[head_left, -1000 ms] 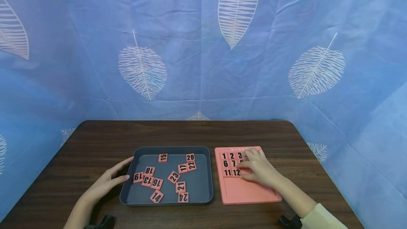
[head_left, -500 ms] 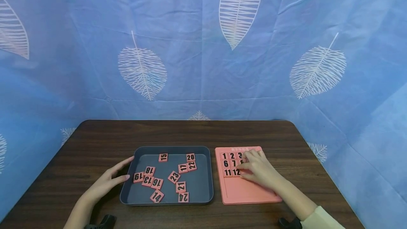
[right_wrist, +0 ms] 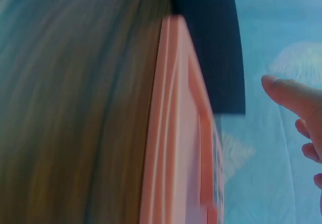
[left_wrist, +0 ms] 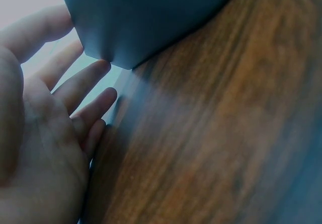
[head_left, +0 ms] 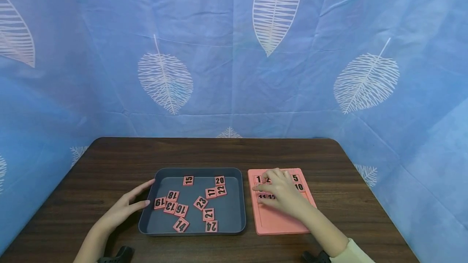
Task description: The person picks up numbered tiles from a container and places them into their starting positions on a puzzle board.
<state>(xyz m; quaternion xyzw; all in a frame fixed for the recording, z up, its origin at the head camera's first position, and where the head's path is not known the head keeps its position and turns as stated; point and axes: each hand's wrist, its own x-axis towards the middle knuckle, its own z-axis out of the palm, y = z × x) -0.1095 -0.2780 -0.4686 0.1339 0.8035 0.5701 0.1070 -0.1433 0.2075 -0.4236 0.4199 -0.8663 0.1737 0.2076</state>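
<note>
Two hands are in view, both with fingers spread. One, the left hand (head_left: pixel 120 210), touches the left edge of a single dark grey tray (head_left: pixel 235 214) with thumb and fingertips. The other, the right hand (head_left: pixel 283 192), is held over one pink board (head_left: pixel 278 224), thumb apart from the fingers.

Twelve loose number tiles (head_left: pixel 200 202) lie in the tray, turned various ways: 13 through 24, one of each. On the board, six set tiles (head_left: pixel 299 187) can be read at least in part: 1, 2, 5, 10, 11 and 12; the hand hides the rest of those rows, so their full count cannot be told.

Tray and board sit side by side, just apart, on one brown worktop (head_left: pixel 234 153), board to the right. Behind hangs blue cloth (head_left: pixel 226 76) with eight pale leaf prints, some cut off.
</note>
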